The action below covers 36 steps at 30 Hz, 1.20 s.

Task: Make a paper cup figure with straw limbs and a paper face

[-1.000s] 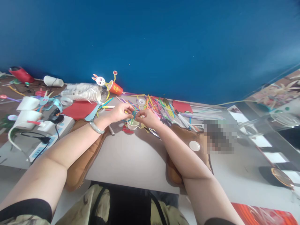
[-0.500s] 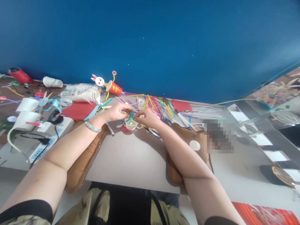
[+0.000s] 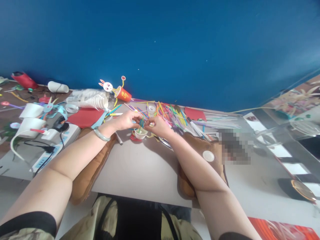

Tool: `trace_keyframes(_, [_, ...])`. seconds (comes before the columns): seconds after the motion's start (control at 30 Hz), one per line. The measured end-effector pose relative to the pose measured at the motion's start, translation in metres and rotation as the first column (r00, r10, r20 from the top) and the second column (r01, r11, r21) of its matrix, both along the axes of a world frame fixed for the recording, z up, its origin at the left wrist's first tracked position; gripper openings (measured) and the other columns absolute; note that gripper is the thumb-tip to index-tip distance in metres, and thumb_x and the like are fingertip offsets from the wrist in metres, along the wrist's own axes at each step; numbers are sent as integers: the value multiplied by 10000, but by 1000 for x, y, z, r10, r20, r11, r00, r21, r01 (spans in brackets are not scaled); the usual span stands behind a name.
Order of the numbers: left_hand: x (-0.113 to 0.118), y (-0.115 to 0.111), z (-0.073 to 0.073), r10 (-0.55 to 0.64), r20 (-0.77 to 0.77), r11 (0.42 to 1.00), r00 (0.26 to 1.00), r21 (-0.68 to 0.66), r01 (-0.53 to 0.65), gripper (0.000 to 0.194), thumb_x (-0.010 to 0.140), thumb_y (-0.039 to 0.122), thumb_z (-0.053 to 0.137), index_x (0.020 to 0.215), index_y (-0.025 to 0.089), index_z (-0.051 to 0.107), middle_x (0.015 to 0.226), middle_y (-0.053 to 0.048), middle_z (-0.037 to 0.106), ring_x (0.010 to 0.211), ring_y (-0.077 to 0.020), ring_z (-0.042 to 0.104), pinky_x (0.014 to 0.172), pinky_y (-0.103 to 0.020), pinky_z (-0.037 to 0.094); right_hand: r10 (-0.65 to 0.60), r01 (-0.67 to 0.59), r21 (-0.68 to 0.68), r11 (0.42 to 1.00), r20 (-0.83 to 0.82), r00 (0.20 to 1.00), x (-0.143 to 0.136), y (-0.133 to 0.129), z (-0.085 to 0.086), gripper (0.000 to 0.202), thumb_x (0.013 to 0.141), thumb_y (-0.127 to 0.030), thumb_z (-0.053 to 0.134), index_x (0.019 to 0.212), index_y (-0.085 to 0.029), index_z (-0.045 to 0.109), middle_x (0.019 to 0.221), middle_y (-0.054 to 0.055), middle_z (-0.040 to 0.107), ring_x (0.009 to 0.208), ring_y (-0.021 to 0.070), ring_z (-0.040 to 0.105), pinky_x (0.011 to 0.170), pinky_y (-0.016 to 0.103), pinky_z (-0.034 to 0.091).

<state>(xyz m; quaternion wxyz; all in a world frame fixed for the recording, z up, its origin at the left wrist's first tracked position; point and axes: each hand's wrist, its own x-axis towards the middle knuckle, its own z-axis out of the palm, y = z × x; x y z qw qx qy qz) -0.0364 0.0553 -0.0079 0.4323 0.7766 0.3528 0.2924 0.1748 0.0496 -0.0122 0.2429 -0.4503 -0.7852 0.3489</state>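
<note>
One smooth grey tabletop point(image 3: 135, 170), flat and matte. Soft brown cushions point(image 3: 87, 173) by both forearms. Left hand point(image 3: 137, 120) pinched nearly closed on thin green strips point(image 3: 141, 125); right hand point(image 3: 148, 125) curled close beside, exact hold too small to tell. Beyond, glossy red cup point(image 3: 124, 94) with flat rabbit face, tilted. Just below the fingertips, small round white cup point(image 3: 140, 134), mouth upward, long axis roughly upright, strips rising from inside.
</note>
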Motion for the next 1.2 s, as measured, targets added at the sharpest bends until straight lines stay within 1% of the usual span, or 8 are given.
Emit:
trace_keyframes(0.23, [3,0,-2,28,45,997,999,-73,-25,198,666,187,779,824,116,683,793,-48,726,751,-163,688,696,-253,535,-7,4,-35,999,-71,997,-2,1,-2,63,704,-194,666,654,-165,691,703,-13,696,701,139,614,711,241,438])
trace_keyframes(0.37, [3,-1,-3,58,37,991,998,-120,-53,247,667,238,799,851,118,687,792,-53,725,735,-172,684,654,-257,521,-16,11,-59,998,-87,996,-2,1,-3,70,701,-216,670,648,-174,691,701,-19,696,698,142,613,710,248,441])
trace_keyframes(0.47, [3,-1,-4,65,32,991,997,-120,-61,282,671,282,813,867,121,691,801,-58,727,735,-175,684,647,-261,519,-22,15,-70,997,-96,995,-2,0,-3,70,699,-219,675,647,-177,693,707,-15,702,702,146,615,710,252,443])
trace_keyframes(0.67, [4,-1,-5,84,56,986,995,-148,-75,307,663,323,827,831,128,659,727,-34,701,663,-155,653,587,-241,492,-27,18,-88,996,-102,994,-3,-1,-3,78,709,-241,678,672,-177,704,755,-6,721,742,151,632,718,254,444])
trace_keyframes(0.83, [5,0,-6,99,67,988,993,-125,-90,324,642,331,839,793,132,633,715,-24,678,662,-152,642,585,-241,481,-35,26,-89,996,-97,995,-4,-2,-4,85,714,-246,674,684,-171,703,757,-8,715,721,141,619,697,249,439])
trace_keyframes(0.93, [5,0,-6,91,51,991,995,-101,-85,314,658,333,827,785,132,622,702,-17,664,642,-139,622,577,-234,461,-23,15,-90,996,-93,995,-2,-1,-3,87,717,-241,684,680,-165,703,745,-7,712,717,138,618,707,250,440])
trace_keyframes(1.07, [3,1,-3,57,19,998,998,-39,-56,282,679,323,804,778,131,625,727,-20,664,665,-141,620,610,-243,465,11,-15,-71,997,-61,998,2,3,2,134,751,-281,693,692,-165,726,765,19,738,769,170,655,758,279,461])
trace_keyframes(1.2, [-2,3,-3,89,-12,996,996,-18,-89,275,705,326,781,845,128,651,786,-35,690,719,-158,644,660,-265,481,-34,30,-39,999,-119,992,9,8,10,137,777,-288,690,788,-171,761,861,48,775,880,203,697,856,320,489])
